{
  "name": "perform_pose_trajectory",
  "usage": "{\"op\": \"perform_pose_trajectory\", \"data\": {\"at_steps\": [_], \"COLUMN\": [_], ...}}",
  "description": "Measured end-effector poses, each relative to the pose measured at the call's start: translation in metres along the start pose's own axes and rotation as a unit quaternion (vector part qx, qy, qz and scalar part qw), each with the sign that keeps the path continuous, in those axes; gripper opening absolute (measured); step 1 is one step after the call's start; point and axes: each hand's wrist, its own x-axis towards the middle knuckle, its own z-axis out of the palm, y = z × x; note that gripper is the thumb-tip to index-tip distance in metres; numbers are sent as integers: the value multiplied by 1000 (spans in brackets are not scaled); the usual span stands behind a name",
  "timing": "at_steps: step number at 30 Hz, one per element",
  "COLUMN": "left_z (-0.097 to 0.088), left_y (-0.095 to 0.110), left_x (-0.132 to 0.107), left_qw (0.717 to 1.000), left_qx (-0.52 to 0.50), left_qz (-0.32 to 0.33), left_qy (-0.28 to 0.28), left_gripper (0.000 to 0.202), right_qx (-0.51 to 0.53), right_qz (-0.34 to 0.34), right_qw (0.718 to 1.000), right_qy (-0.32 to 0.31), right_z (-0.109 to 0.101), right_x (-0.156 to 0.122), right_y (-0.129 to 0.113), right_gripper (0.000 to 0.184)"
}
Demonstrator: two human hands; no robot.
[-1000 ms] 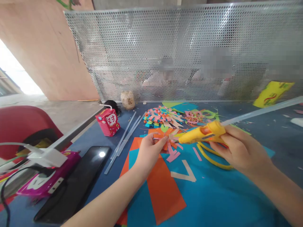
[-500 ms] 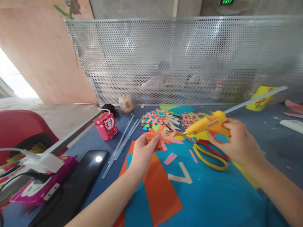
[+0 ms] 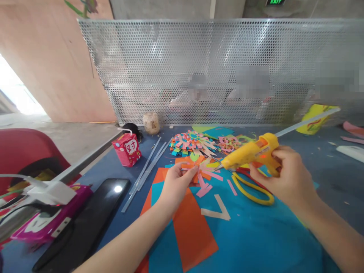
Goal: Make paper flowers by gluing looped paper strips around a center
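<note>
Between its thumb and fingers my left hand (image 3: 180, 180) pinches a paper flower (image 3: 199, 162) made of orange, pink and cream strips. My right hand (image 3: 290, 180) is wrapped round the handle of a yellow glue gun (image 3: 250, 151), whose nozzle points left, close to the flower's right side. A long clear glue stick (image 3: 308, 121) juts from the gun's back. Below the gun lie scissors with yellow and red handles (image 3: 253, 191), their blades partly hidden. Pink strips (image 3: 204, 189) and cream strips (image 3: 217, 212) rest on the blue paper (image 3: 256, 235) beside an orange sheet (image 3: 193, 231).
A pile of multicoloured fringed paper (image 3: 192, 142) sits farther back. To the left are loose glue sticks (image 3: 150, 168), a red drink carton (image 3: 127, 149), a black phone (image 3: 85, 220) and a purple power strip (image 3: 54, 216). A perforated metal screen (image 3: 176, 68) closes off the back.
My left hand has shifted slightly right with the paper flower. The glue gun has come a little nearer the camera, its nozzle now closer to the flower.
</note>
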Motion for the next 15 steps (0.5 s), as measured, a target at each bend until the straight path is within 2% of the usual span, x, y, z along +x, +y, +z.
{"op": "perform_pose_trajectory", "data": {"at_steps": [3,6,15], "left_z": [1,1,0], "left_y": [-1,-1,-1], "left_x": [0,0,0], "left_qw": [1000,1000,1000], "left_qx": [5,2,-3], "left_qz": [-4,-7,-5], "left_qy": [-1,-3,1], "left_gripper": [20,20,20], "right_qx": [-24,-45,-50], "right_qz": [-113,-180,-209], "right_qw": [993,981,975], "right_qy": [21,56,56], "right_z": [5,11,11], "right_x": [-5,-10,-11], "right_y": [-2,3,7], "right_gripper": [19,26,29]}}
